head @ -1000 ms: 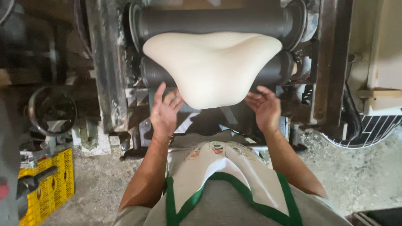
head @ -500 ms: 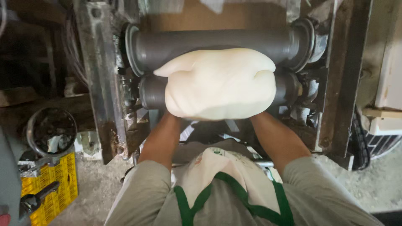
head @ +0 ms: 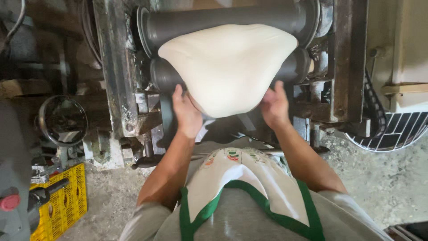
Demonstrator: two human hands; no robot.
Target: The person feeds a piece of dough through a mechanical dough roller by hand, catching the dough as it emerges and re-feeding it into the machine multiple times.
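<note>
Dough sheet [head: 227,67]: pale cream, smooth, thick, broad at top and narrowing to a rounded lower edge. It drapes over the front of two dark horizontal rollers [head: 223,22] and hangs down. The lower edge sags free, slightly bulged.

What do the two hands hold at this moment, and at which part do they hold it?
Both hands support the sheet of white dough that hangs from the dark rollers: the left hand at its lower left edge, the right hand at its lower right edge.
</note>
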